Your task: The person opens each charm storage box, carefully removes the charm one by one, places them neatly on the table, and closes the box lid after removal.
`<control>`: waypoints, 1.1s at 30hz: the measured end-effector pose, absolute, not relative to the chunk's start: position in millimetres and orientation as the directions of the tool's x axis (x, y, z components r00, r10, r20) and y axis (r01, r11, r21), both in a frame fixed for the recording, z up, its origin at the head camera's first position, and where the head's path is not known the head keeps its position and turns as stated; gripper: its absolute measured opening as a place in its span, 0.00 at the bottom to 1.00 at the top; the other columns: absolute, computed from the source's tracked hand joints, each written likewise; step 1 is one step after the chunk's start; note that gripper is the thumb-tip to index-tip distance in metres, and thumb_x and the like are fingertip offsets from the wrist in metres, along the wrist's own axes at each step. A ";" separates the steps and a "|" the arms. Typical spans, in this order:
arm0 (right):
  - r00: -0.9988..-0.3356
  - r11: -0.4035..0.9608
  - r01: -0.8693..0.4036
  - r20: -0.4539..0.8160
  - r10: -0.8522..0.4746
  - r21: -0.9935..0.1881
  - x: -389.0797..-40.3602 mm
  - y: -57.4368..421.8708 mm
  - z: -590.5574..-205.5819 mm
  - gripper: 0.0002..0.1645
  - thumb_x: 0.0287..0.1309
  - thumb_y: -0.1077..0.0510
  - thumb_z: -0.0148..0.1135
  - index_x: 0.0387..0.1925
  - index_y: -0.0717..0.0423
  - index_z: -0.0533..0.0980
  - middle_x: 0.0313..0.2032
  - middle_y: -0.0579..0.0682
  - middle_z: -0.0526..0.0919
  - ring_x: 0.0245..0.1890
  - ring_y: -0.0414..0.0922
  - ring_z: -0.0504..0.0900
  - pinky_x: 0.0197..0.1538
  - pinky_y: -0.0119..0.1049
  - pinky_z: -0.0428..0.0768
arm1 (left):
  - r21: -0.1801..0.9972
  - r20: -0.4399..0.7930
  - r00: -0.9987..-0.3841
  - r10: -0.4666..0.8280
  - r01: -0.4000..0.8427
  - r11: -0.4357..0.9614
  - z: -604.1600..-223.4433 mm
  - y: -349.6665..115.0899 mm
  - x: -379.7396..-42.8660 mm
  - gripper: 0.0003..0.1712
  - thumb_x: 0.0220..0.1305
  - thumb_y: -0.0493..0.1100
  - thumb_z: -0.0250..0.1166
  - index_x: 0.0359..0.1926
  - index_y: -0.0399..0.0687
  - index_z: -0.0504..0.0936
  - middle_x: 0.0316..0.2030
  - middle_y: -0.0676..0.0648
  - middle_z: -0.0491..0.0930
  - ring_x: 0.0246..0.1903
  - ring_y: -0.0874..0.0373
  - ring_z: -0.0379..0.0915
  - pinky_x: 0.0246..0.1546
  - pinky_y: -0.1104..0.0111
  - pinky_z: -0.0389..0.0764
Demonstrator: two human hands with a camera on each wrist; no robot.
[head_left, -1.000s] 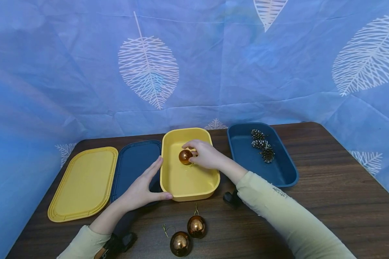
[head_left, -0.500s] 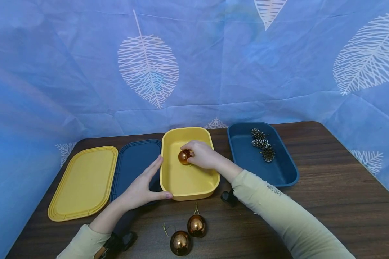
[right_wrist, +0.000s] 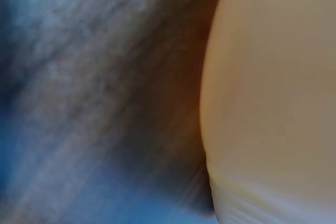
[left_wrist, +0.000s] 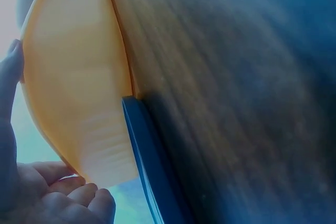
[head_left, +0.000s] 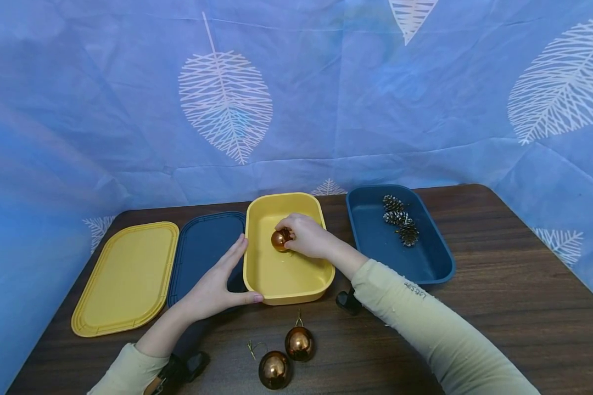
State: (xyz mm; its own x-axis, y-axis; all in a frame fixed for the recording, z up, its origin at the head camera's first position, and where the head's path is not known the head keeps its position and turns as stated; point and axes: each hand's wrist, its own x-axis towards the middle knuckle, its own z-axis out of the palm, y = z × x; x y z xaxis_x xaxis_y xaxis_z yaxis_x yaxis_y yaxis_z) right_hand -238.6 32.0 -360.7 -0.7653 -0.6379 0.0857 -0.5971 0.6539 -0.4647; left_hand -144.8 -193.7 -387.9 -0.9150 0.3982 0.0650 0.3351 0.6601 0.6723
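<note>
In the head view my right hand [head_left: 306,236] reaches into the yellow box [head_left: 277,280], its fingers and thumb gripping a shiny copper Christmas bauble [head_left: 279,240] low over the box floor. My left hand [head_left: 217,291] rests against the same box, fingers stretched along its left side and thumb at the near corner. In the left wrist view that left hand [left_wrist: 52,192] touches the box's rim [left_wrist: 39,116]. Two more copper baubles, one [head_left: 300,344] and another [head_left: 275,370], lie on the table in front. The right wrist view shows the blurred box wall [right_wrist: 273,87] but not the hand.
On the right stands a dark blue box [head_left: 427,266] holding several pine cones [head_left: 396,219]. To the left lie a yellow lid [head_left: 126,280] and a dark blue lid [head_left: 202,252], the blue one close beside the yellow box. A blue leaf-patterned cloth [head_left: 301,109] hangs behind the table.
My right hand has shifted very slightly left with the bauble, its fingers closing in more around it. The left hand stays on the box.
</note>
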 end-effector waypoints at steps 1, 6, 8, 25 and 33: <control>-0.766 0.654 -0.596 0.085 -0.638 -0.465 -238.7 32.0 -361.1 0.21 0.50 0.63 0.65 0.49 0.60 0.75 0.45 0.54 0.77 0.43 0.46 0.74 0.47 0.38 0.73 | 0.672 0.069 -0.914 0.399 0.338 0.658 -387.9 -193.6 -144.4 0.62 0.42 0.66 0.68 0.70 0.67 0.37 0.71 0.56 0.35 0.69 0.54 0.35 0.60 0.45 0.55; -0.764 0.653 -0.601 0.092 -0.638 -0.461 -239.6 31.7 -362.7 0.21 0.50 0.63 0.65 0.48 0.59 0.75 0.45 0.53 0.77 0.43 0.46 0.74 0.47 0.38 0.73 | 0.679 0.083 -0.912 0.401 0.346 0.647 -389.0 -193.1 -142.2 0.61 0.44 0.64 0.68 0.70 0.68 0.36 0.71 0.56 0.34 0.69 0.55 0.33 0.59 0.44 0.54; -0.762 0.652 -0.604 0.095 -0.640 -0.459 -240.1 31.6 -363.7 0.21 0.50 0.63 0.65 0.48 0.59 0.75 0.45 0.53 0.77 0.42 0.46 0.74 0.47 0.38 0.73 | 0.687 0.083 -0.913 0.400 0.343 0.640 -389.3 -192.9 -140.9 0.60 0.45 0.62 0.68 0.70 0.68 0.36 0.71 0.56 0.34 0.69 0.56 0.32 0.59 0.44 0.54; -0.767 0.652 -0.600 0.100 -0.634 -0.463 -239.6 32.9 -365.5 0.20 0.51 0.62 0.65 0.49 0.59 0.75 0.46 0.54 0.77 0.46 0.48 0.74 0.49 0.40 0.72 | 0.708 0.096 -0.917 0.388 0.337 0.621 -396.5 -189.2 -135.4 0.57 0.51 0.58 0.66 0.70 0.64 0.35 0.70 0.58 0.32 0.69 0.55 0.31 0.59 0.42 0.52; -0.763 0.645 -0.608 0.116 -0.636 -0.464 -240.5 33.0 -367.2 0.21 0.50 0.62 0.65 0.48 0.60 0.75 0.46 0.54 0.77 0.47 0.49 0.74 0.52 0.42 0.70 | 0.717 0.106 -0.926 0.363 0.324 0.617 -399.2 -188.0 -134.7 0.57 0.51 0.58 0.66 0.71 0.63 0.36 0.71 0.56 0.34 0.69 0.53 0.31 0.58 0.40 0.52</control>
